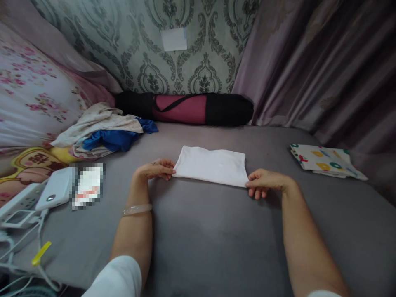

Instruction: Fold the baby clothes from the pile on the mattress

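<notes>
A white cloth (212, 165), folded into a flat rectangle, lies on the grey bed sheet (210, 231) in front of me. My left hand (157, 168) pinches its near left corner between thumb and fingers. At the near right corner my right hand (262, 181) has a like pinch, with the other fingers curled below. The cloth's near edge runs straight between both hands. What kind of cloth it is, I cannot tell.
A rolled black and maroon bag (179, 109) lies along the wall. Rumpled beige and blue clothes (111, 139) sit at left, a folded patterned cloth (328, 161) at right. A white power bank (57, 187), power strip (23, 200) and cables occupy the left edge.
</notes>
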Available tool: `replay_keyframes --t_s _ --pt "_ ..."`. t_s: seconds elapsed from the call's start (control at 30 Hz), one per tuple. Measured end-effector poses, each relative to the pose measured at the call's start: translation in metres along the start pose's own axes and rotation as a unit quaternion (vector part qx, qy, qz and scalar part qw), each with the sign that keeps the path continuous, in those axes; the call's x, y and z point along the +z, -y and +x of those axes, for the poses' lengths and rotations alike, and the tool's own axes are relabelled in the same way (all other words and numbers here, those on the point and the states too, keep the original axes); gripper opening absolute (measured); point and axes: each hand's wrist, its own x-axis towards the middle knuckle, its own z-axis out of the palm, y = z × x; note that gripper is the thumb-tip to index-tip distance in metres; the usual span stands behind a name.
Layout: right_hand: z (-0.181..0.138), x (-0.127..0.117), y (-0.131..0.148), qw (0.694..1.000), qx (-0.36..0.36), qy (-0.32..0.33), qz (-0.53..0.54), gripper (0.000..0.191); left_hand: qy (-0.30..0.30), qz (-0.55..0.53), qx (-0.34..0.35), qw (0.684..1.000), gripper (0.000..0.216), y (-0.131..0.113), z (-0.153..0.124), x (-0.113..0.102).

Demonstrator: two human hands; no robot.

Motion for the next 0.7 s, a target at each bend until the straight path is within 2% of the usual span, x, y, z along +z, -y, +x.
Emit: replay_keyframes --t_s 0.1,0.27,0.33,0.4,0.47,0.5,0.57,0.6,0.7 --pt "-0.002 -0.002 -0.001 1.000 0.010 -0.014 -0.009 0.011 -0.013 0.003 -0.018 1.000 0.021 0.001 -0.002 -0.004" --pt "-0.003 -0.015 -0.012 0.998 -0.001 -0.055 0.015 0.019 -0.029 0.020 -0.031 0.999 0.030 -0.002 -0.006 -0.010" --pt "0.002 -0.020 -0.012 0.993 -0.034 -0.112 0.033 0.019 -0.091 0.031 -0.020 0.995 0.020 -0.005 -0.002 -0.011" --pt "0.012 -0.019 -0.006 0.976 -0.093 -0.194 0.030 0.020 -0.206 0.063 0.009 0.976 0.013 -0.010 0.007 -0.007" --pt "0.028 -0.009 0.009 0.948 -0.158 -0.278 -0.007 0.026 -0.302 0.122 0.083 0.942 0.014 -0.018 0.021 0.007" --pt "0.036 0.001 0.018 0.931 -0.183 -0.315 -0.035 0.030 -0.321 0.160 0.139 0.923 0.014 -0.023 0.029 0.018" --pt "0.054 0.027 0.037 0.896 -0.223 -0.366 -0.113 0.034 -0.282 0.253 0.221 0.899 0.017 -0.032 0.046 0.046" --pt "0.062 0.042 0.046 0.880 -0.248 -0.370 -0.166 0.035 -0.260 0.297 0.242 0.886 0.019 -0.036 0.053 0.061" --pt "0.079 0.087 0.063 0.834 -0.325 -0.328 -0.303 0.041 -0.222 0.402 0.282 0.842 0.030 -0.042 0.072 0.105"
